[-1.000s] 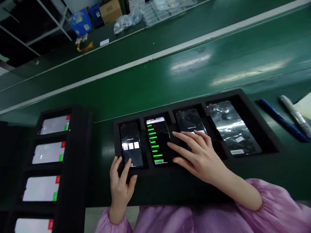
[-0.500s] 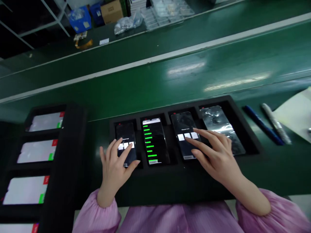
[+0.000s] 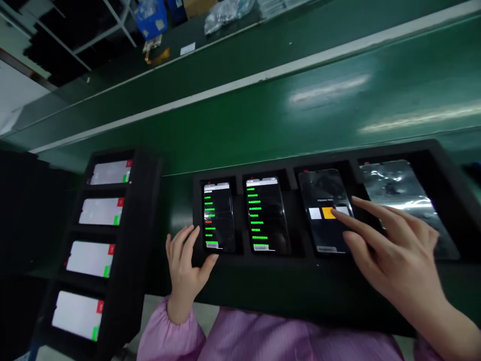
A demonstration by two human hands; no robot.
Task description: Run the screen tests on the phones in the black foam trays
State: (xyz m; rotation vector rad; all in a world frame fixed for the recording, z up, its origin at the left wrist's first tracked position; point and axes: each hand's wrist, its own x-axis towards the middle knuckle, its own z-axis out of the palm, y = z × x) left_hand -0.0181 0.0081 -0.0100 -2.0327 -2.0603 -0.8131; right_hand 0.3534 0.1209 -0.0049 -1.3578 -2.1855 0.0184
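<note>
A black foam tray (image 3: 240, 258) in front of me holds several smartphones in separate slots. My left hand (image 3: 187, 265) lies open at the left edge of the leftmost phone (image 3: 221, 215), whose dark screen lists green lines and one red one. Beside it, a second phone (image 3: 268, 215) displays a similar green list. With fingers spread, my right hand (image 3: 398, 245) reaches over the third phone (image 3: 325, 188); its index fingertip is at an orange box between two white ones. The rightmost phone (image 3: 398, 180) has a dark, glossy screen, partly behind my right hand.
To the left stands another black foam tray (image 3: 130, 260) with several phones showing white screens with red and green corners. Beyond the green work surface (image 3: 240, 135), a blue bin (image 3: 151, 20) and clear plastic bags (image 3: 227, 15) sit at the back.
The view has shifted left. My left hand has drawn off the leftmost phone's screen, which went from white boxes to a list. The third phone's middle box has turned orange.
</note>
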